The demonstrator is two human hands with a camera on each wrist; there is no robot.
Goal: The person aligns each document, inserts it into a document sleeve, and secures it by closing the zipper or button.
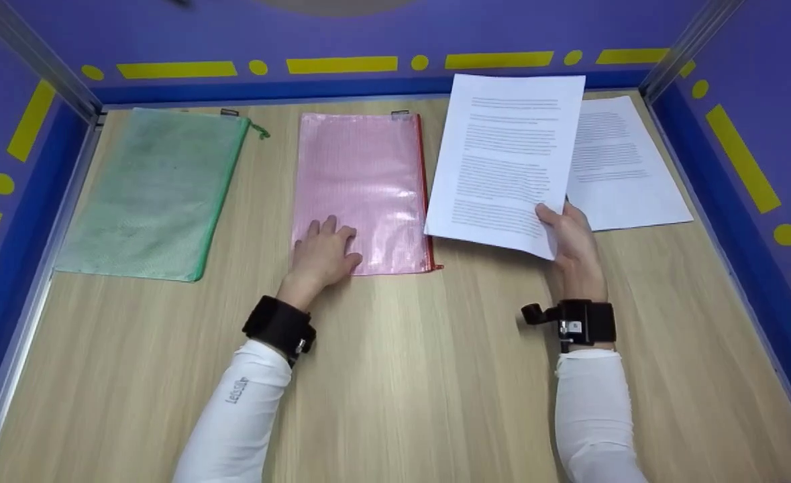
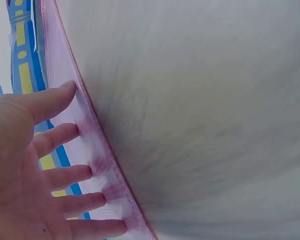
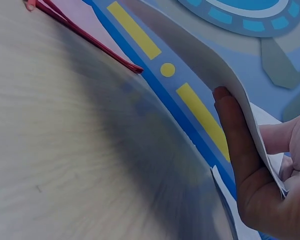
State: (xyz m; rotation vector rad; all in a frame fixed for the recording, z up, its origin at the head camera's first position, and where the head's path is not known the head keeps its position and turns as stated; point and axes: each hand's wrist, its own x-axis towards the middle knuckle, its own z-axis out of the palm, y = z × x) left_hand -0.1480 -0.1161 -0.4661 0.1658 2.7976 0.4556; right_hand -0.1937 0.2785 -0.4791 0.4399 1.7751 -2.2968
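The printed sheet [image 1: 512, 157] carries dense lines of text, too small to read; "Letsc…" on the left sleeve [image 1: 237, 391] is only partly legible. The right hand [image 1: 573, 245] pinches the sheet's near corner — thumb on top, fingers beneath — lifting it just right of the pink mesh pouch [image 1: 361, 191]. The left hand [image 1: 325, 251] presses flat, fingers spread, on the pouch's near edge (translucent, red-zippered). A green pouch [image 1: 157, 194] lies left of the pink one; another printed page [image 1: 626, 168] lies well to its right, partly hidden by the lifted sheet.

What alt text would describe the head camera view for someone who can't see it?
The right hand lifts a printed sheet above a wooden table, while the left hand presses on a pink zip pouch. A green pouch lies left; another printed sheet lies right.
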